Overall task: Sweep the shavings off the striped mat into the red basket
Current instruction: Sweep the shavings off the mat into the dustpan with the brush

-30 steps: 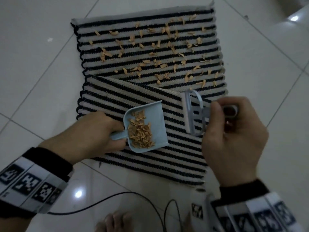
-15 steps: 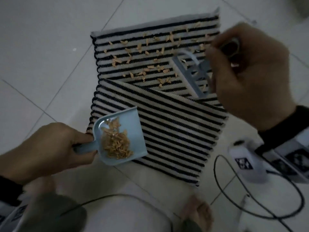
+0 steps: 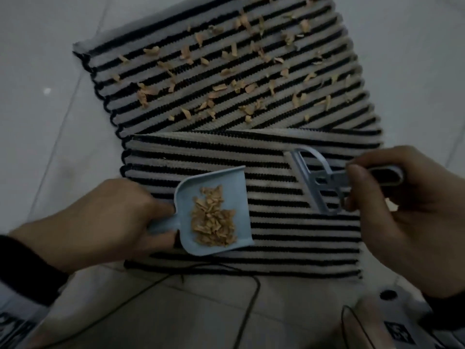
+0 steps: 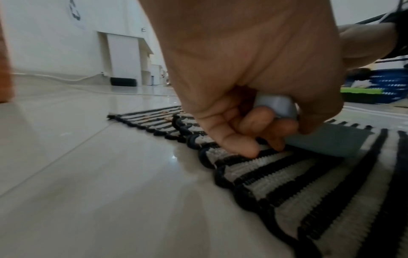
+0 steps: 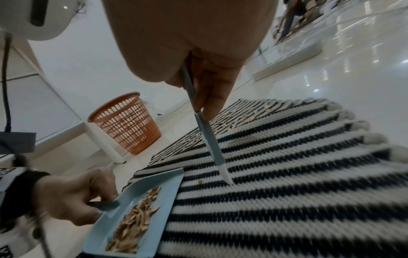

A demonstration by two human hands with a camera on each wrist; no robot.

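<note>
White tiled floor (image 3: pixel 45 59) bears striped mat (image 3: pixel 289 238); left hand (image 3: pixel 105 217) grasps dustpan (image 3: pixel 214 210), right hand (image 3: pixel 407 212) brush (image 3: pixel 324 182).

Open floor (image 5: pixel 141 157) between mat (image 5: pixel 287 200), basket (image 5: pixel 125 122).

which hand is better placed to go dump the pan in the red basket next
Left. The left hand already grips the dustpan loaded with shavings, and the red basket stands on that side. The right hand only holds the brush.
</note>
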